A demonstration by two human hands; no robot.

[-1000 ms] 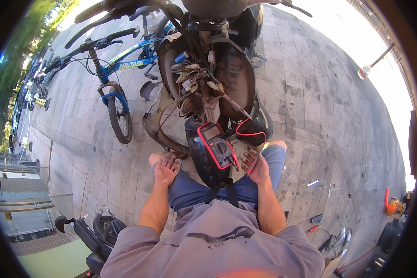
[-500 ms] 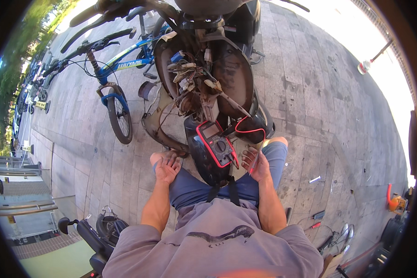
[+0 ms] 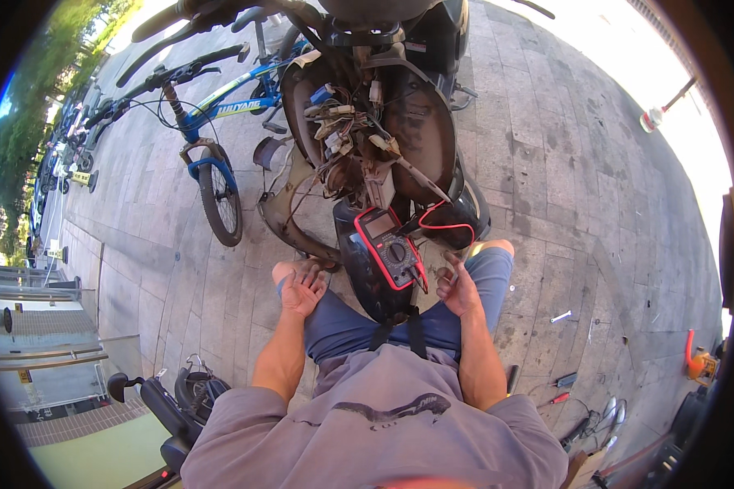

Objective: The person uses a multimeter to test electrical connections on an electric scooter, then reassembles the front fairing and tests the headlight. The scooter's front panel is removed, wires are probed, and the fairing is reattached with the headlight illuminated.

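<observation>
A red-and-black multimeter (image 3: 389, 248) rests on the black front fender (image 3: 365, 289) of a partly dismantled scooter, below exposed wiring and white connectors (image 3: 342, 130). My left hand (image 3: 303, 289) is open, palm up with fingers curved, by my left thigh, holding nothing. My right hand (image 3: 457, 284), right of the meter, has its fingers closed on a probe whose body is mostly hidden; a thin red lead (image 3: 453, 228) runs down toward it from the scooter. A loose curved panel (image 3: 289, 232) leans at the scooter's left.
A blue bicycle (image 3: 220, 110) stands at the left. A small wrench (image 3: 561, 315), red-handled tool (image 3: 559, 398) and cables lie on the paving at right, near an orange-and-yellow object (image 3: 695, 363). A black two-wheeler (image 3: 159, 411) stands at the lower left, a post (image 3: 677, 98) at upper right.
The scene sits slightly further right in the view. My right hand's fingers have shifted, and the red probe shows less between them. My left hand stays open.
</observation>
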